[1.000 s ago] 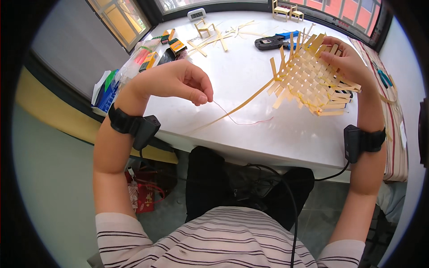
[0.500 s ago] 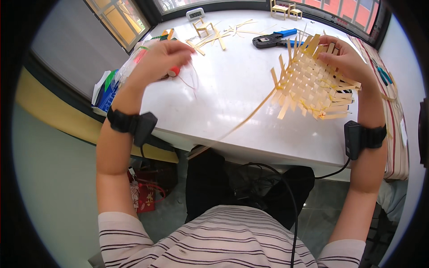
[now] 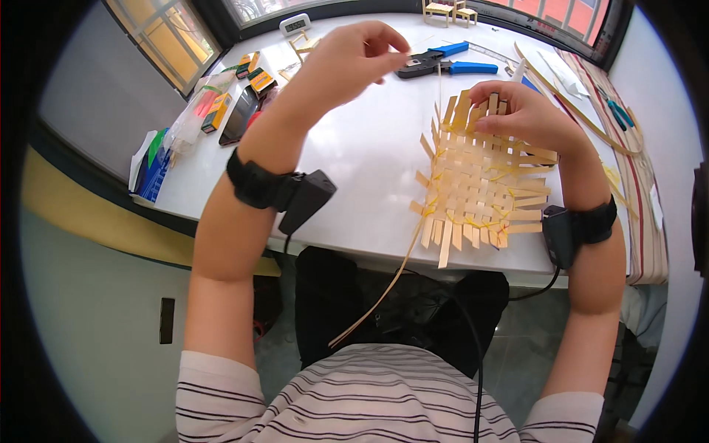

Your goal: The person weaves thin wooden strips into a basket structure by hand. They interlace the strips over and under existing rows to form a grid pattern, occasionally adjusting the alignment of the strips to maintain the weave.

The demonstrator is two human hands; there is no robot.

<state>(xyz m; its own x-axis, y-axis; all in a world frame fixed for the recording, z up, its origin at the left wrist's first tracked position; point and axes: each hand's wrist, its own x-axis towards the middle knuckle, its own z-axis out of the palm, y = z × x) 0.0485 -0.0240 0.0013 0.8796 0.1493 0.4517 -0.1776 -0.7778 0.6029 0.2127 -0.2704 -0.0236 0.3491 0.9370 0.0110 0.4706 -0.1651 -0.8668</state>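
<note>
My right hand (image 3: pixel 521 114) grips the top edge of a woven mat of pale bamboo strips (image 3: pixel 480 173), thumb in front. Strip ends stick out all round it, and yellow thread runs in stitches near its edges. A long thin strip (image 3: pixel 395 284) hangs from its lower left corner toward my lap. My left hand (image 3: pixel 362 59) is raised over the table left of the mat, thumb and fingertips brought together in a pinch. Whatever it pinches is too small to make out. Just beyond its fingertips lies a blue-handled crimping tool (image 3: pixel 436 63).
Small yellow boxes (image 3: pixel 216 111), a dark phone (image 3: pixel 240 117) and plastic bags (image 3: pixel 193 122) crowd the table's left side. A white digital clock (image 3: pixel 295 25) and tiny wooden chairs (image 3: pixel 450 10) stand at the back. Teal-handled pliers (image 3: pixel 620 114) lie on striped cloth (image 3: pixel 650 221) at right.
My left hand has swung right, from the bags to near the crimping tool. The mat in my right hand has come lower and left, now facing me more squarely. The whole view has shifted a little.
</note>
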